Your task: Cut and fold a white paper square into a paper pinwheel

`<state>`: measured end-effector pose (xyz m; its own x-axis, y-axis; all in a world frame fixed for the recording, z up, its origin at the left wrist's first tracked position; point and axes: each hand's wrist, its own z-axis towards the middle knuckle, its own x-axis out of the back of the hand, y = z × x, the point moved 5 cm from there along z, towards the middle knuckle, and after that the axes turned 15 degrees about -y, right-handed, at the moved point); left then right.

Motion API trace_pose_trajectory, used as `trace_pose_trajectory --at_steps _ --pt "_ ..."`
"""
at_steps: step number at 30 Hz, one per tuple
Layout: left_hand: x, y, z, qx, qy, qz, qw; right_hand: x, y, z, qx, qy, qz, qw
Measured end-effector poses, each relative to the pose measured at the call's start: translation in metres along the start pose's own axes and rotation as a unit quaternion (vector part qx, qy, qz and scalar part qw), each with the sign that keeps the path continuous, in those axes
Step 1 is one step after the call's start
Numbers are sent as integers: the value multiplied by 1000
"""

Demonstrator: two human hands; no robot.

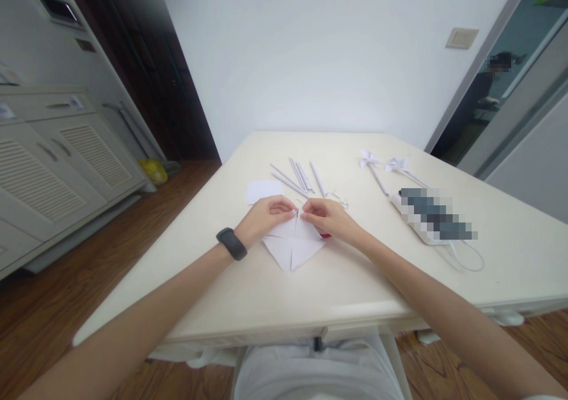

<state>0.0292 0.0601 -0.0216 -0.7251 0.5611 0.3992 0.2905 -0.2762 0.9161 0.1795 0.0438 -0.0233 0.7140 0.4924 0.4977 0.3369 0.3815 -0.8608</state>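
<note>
Left hand: the left hand (265,213) rests on the far left edge of the paper (293,246), fingers curled in, thumb and forefinger pinched together at the paper's top middle; a dark band (231,244) sits on the wrist.
Right hand: the right hand (326,215) lies on the far right edge of the same paper, fingers curled, fingertips pinched and meeting the left hand's fingertips.
Between the fingertips: something small and thin, perhaps a pin; too small to tell.
Paper: white, creased along folds that run to its middle, lying flat on the tabletop (355,281) just in front of the person, its near corner pointing toward the body.
Red thing: a small red bit (325,235) shows under the right hand at the paper's edge; what it is cannot be told.
Sheet: a white sheet (262,190) lies just beyond the left hand.
Sticks: several thin white sticks (298,177) lie loose beyond both hands, near the sheet.
Pinwheels: two white paper pinwheels (384,164) on sticks lie farther off to the right, well apart from the hands.
Strip: a white strip (426,234) with a cable (468,258) lies right of the hands, partly blurred.
Surroundings: white cabinets (53,169) at left, wood floor (66,293), a yellow thing (153,170) on the floor by the cabinets.
</note>
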Motion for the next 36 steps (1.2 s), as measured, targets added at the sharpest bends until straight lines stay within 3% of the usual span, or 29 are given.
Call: trace_pose_trajectory --at_steps 30,36 --pt "-1 7 -2 19 17 -16 1000 0 4 0 -5 -11 82 997" --pt "-2 2 -3 26 -14 -63 998 10 7 1 6 58 76 995"
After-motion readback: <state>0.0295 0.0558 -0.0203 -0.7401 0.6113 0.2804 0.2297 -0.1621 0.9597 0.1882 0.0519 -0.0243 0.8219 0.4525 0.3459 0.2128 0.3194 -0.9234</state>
